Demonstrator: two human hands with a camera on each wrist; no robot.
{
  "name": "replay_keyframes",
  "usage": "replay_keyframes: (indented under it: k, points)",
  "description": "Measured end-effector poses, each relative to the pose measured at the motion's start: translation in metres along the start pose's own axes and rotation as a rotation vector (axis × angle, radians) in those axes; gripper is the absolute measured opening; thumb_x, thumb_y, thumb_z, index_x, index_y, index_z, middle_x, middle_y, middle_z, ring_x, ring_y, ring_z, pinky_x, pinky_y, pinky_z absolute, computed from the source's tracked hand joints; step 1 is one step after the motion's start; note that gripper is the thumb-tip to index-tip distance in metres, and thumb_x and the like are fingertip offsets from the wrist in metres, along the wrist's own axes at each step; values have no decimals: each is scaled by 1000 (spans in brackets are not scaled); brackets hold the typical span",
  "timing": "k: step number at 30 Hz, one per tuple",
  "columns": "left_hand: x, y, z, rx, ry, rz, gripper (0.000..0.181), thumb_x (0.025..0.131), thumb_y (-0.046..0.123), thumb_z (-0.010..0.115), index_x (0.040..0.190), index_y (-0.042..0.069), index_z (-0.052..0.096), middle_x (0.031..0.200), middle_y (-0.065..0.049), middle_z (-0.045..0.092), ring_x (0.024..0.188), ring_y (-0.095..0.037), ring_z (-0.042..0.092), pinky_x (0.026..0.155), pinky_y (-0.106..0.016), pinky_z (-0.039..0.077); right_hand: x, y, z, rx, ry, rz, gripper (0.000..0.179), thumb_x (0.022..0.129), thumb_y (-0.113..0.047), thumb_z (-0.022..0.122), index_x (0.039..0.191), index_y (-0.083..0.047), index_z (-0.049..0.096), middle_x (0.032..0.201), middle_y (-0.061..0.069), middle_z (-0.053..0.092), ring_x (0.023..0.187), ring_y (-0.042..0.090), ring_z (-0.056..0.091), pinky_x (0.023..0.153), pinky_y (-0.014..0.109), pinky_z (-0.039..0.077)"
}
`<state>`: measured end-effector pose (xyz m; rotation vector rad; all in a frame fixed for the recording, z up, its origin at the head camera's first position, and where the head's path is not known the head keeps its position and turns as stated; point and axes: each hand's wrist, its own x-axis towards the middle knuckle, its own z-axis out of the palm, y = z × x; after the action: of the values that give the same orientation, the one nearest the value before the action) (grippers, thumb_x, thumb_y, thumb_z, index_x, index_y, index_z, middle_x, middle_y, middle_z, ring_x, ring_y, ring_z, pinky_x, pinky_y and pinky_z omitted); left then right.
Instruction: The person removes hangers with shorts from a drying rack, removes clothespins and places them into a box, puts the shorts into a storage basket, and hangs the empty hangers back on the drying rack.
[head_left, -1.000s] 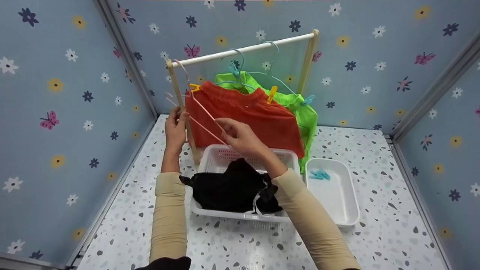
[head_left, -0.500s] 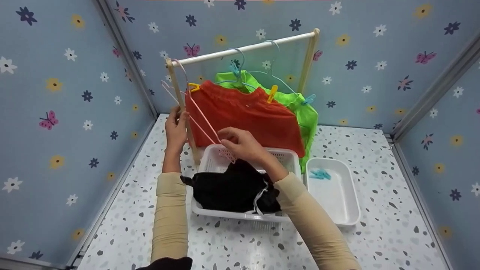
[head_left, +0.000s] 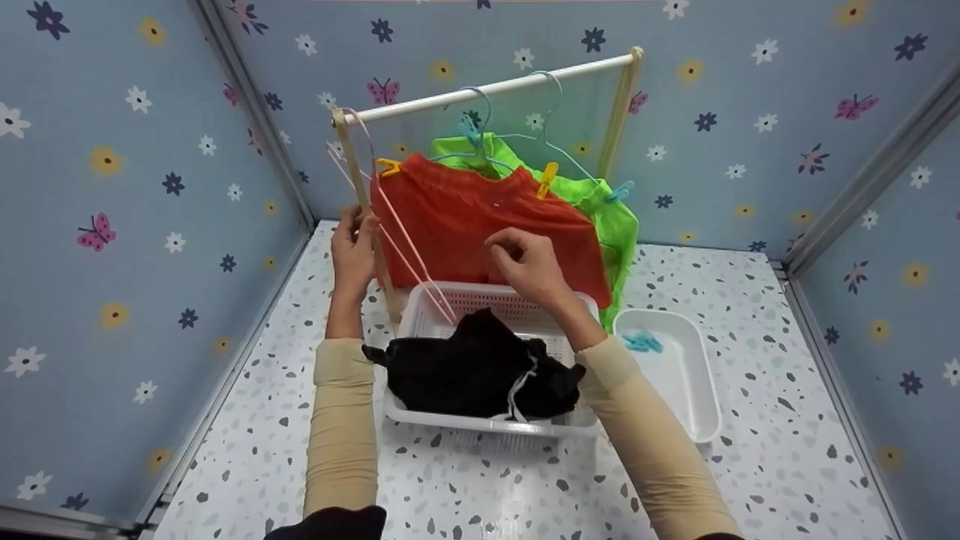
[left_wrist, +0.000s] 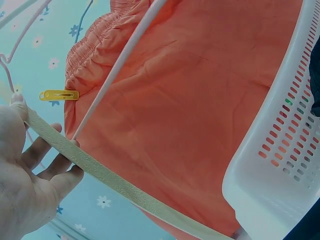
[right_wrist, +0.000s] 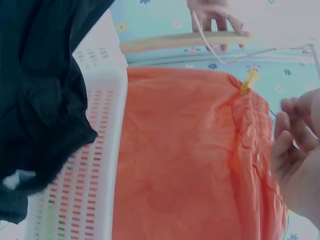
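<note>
My left hand (head_left: pixel 352 251) grips the wooden left post (left_wrist: pixel 120 181) of a small clothes rack, thumb on one side and fingers on the other. A bare pink hanger (head_left: pixel 403 230) hangs from the rack's left end, slanting down toward the basket. My right hand (head_left: pixel 529 262) is in the air in front of the red shorts (head_left: pixel 465 217), its fingers loosely curled with nothing between them. Yellow clothespins (head_left: pixel 547 181) fasten the red shorts to a hanger. Below, a white basket (head_left: pixel 495 427) holds a bunched black garment (head_left: pixel 450 375) with a white drawstring.
Behind the red shorts hangs a bright green garment (head_left: pixel 619 232) with turquoise clothespins (head_left: pixel 619 192). The white rail (head_left: pixel 431 103) runs across the top of the rack. A white tray (head_left: pixel 679 390) with several turquoise clothespins (head_left: pixel 643 342) stands right of the basket.
My right hand has let go of the pink hanger and moved right, away from it. The hanger has swung, its lower end now over the basket. My left hand stays on the post.
</note>
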<state>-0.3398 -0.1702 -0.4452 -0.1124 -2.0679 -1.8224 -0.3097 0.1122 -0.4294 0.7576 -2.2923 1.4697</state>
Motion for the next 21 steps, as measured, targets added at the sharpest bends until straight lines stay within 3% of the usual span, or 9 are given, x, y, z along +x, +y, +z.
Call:
replay_keyframes:
  k: [5,9,14,21]
  points:
    - [11,-21,0,11,-1,-11,46,102,31,48,141,5,47,124,-20,55,111,-30,54,90,-43,47,5,5,-14,-35,283,-87,7,91,-7,65,91,-6,73,78,1,64,66,18,55,60,33,45]
    - [15,-28,-1,27,13,-28,52,100,38,49,143,8,46,126,-18,55,111,-25,54,90,-41,47,11,9,-17,-141,487,-69,16,87,-8,69,101,-1,68,94,6,63,88,20,57,77,36,47]
    - [14,-29,-2,41,37,-38,56,99,41,50,144,8,45,127,-15,54,111,-23,53,90,-39,46,14,13,-17,-248,518,75,46,86,-18,71,125,1,53,118,14,55,112,28,50,99,38,38]
    - [12,-29,2,23,34,-1,53,98,41,51,141,9,48,122,-13,56,109,-23,54,88,-39,47,21,22,-25,-331,448,231,65,86,-32,73,136,-1,45,132,16,52,121,27,48,104,38,34]
